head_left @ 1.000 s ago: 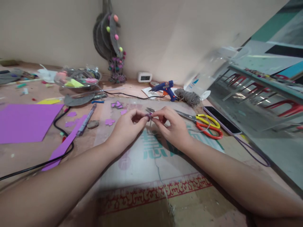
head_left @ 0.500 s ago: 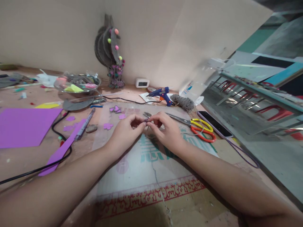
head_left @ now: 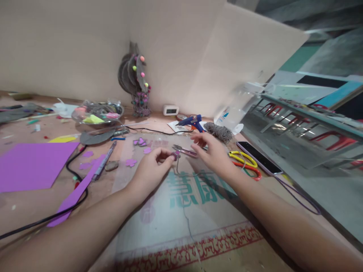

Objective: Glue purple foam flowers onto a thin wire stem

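Observation:
My left hand (head_left: 155, 160) pinches a small purple flower (head_left: 176, 155) between thumb and fingertips. A thin grey yarn (head_left: 177, 166) hangs from the flower and trails down over the printed plastic sheet (head_left: 159, 234). Apart from it, my right hand (head_left: 208, 149) hovers with its fingers spread and nothing between them. Beneath that hand lie scissors (head_left: 244, 158) with yellow and orange handles, their middle partly hidden. Purple flower cut-outs (head_left: 131, 162) and darker purple flower pieces (head_left: 140, 142) rest left of the scissor tips.
Behind my hands lie a blue glue gun (head_left: 190, 121), a grey yarn bundle (head_left: 219, 132) and a white digital clock (head_left: 171, 110). A phone (head_left: 259, 158) is at the right edge. Purple sheet (head_left: 36, 164), pen (head_left: 104, 160) and black cable (head_left: 42, 219) lie left.
My right hand has let go of the flower and moved up and right, fingers spreading. My left hand keeps hold of it. The view has tilted up slightly.

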Demonstrator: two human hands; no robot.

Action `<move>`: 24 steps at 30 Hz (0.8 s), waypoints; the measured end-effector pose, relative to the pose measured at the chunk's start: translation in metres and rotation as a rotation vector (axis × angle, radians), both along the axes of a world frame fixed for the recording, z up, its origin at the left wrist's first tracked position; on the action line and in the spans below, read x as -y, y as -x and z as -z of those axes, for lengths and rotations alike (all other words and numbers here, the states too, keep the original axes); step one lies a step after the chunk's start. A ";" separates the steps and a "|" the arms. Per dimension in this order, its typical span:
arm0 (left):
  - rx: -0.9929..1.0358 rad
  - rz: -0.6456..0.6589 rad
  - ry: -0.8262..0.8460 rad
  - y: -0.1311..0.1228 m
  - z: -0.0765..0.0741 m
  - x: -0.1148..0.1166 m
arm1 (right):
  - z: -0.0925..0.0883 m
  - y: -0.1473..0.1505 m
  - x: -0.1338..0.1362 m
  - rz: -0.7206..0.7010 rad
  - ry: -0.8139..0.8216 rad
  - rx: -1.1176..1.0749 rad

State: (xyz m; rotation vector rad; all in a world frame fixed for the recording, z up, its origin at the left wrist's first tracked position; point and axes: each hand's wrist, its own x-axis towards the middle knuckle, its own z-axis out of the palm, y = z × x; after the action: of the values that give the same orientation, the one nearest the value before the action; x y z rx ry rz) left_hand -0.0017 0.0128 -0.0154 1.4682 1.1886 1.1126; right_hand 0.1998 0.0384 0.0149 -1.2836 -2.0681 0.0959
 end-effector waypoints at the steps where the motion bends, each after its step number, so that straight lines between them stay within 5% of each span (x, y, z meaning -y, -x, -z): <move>1: 0.011 0.002 0.011 0.000 0.001 -0.001 | 0.003 -0.003 -0.005 -0.027 0.036 0.055; 11: 0.067 -0.008 0.035 -0.001 -0.001 -0.002 | 0.026 0.004 -0.011 -0.161 -0.073 0.473; 17: 0.076 -0.023 0.042 -0.001 -0.002 -0.001 | 0.021 -0.008 -0.014 0.034 -0.081 0.117; 24: 0.064 -0.009 0.032 -0.001 -0.003 -0.001 | 0.008 0.003 0.008 -0.126 -0.157 0.158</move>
State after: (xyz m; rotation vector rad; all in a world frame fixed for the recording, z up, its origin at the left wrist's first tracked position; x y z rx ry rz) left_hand -0.0010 0.0138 -0.0124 1.3942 1.1649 1.1331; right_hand 0.1973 0.0301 0.0073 -1.0955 -2.2416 -0.1135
